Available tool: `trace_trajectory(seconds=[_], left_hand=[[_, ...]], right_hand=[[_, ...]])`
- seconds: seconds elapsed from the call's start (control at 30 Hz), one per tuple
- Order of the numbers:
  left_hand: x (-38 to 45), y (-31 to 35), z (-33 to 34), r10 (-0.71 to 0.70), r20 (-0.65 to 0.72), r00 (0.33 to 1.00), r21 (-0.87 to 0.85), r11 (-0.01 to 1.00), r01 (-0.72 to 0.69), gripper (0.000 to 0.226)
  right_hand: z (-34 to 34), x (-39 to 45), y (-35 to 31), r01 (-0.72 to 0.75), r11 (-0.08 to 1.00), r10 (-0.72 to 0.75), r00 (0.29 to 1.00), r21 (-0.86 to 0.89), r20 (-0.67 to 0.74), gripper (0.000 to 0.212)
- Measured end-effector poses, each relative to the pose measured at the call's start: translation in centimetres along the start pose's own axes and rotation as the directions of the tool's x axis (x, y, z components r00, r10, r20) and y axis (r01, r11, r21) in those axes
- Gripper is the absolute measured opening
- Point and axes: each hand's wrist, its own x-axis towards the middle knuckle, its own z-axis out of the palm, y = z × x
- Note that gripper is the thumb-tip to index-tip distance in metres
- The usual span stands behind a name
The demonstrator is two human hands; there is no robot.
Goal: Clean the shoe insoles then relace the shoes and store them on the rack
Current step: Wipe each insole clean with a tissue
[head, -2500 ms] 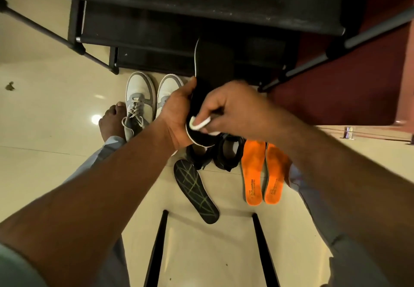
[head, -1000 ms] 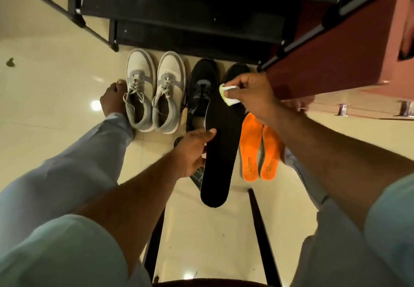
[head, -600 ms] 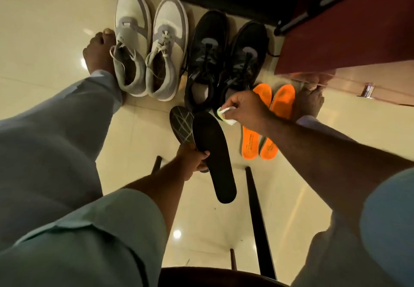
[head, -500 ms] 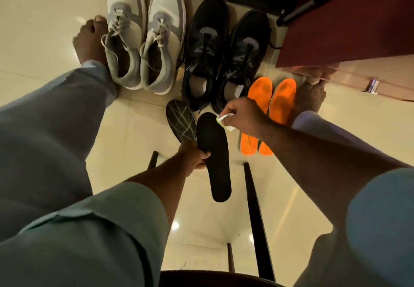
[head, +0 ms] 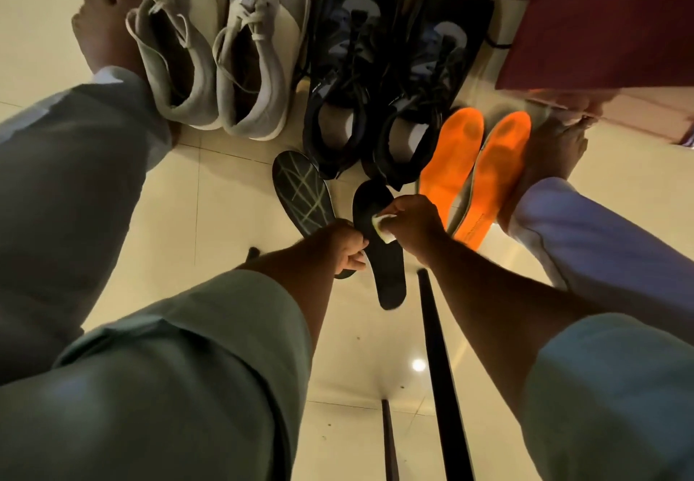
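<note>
My left hand (head: pixel 343 246) grips the edge of a plain black insole (head: pixel 386 270) held low over the floor. My right hand (head: pixel 411 223) pinches a small pale wipe (head: pixel 380 226) against the insole's upper half. A second black insole (head: pixel 302 193) with pale crossing lines lies on the floor just left of it. Two orange insoles (head: pixel 469 172) lie to the right. The black shoes (head: pixel 390 67) and the grey-white shoes (head: pixel 221 48) stand in a row beyond.
My bare feet (head: pixel 101 30) flank the row of shoes, the right one (head: pixel 548 157) beside the orange insoles. A dark red panel (head: pixel 608 22) fills the top right. Black chair legs (head: pixel 439 368) run across the tiled floor below my hands.
The view has tilted down and closer to the floor. My right hand with the wipe has slid from the insole's far tip down onto its upper half. My left hand keeps its hold.
</note>
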Motion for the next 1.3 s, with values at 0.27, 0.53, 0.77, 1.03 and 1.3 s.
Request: trace_trajectory(seconds=[0.27,0.53,0.77,1.03,1.3], left_hand=[[0.4,1.7,-5.3,0.267,-0.496,0.826,0.05,0.959,-0.279,0.031],[1.9,3.5,-10.0,0.393,-0.646,0.654,0.243,0.918,-0.312,0.045],[-1.9,2.9,-10.8,0.356,-0.516,0.779,0.227,0.934,-0.276,0.046],[-19.3,3.3,-9.7,0.488,-0.183,0.853,0.339,0.846,-0.411,0.05],[-33.9,5.8,-9.2,0.74,-0.002,0.673,0.06,0.672,-0.738,0.033]], right_hand=[[0.4,0.5,0.4,0.018,0.997,-0.019,1.0,-0.069,-0.005,0.017],[0.2,0.3,-0.2,0.003,1.0,-0.003,1.0,0.001,0.021,0.017],[-2.6,-1.7,-2.4,0.104,0.994,-0.101,0.992,-0.038,0.072,0.018],[-10.7,-10.5,-11.5,0.345,0.937,-0.347,0.936,0.06,0.049,0.015],[-14.5,-18.7,-18.4,0.662,0.631,-0.567,0.75,0.406,-0.341,0.02]])
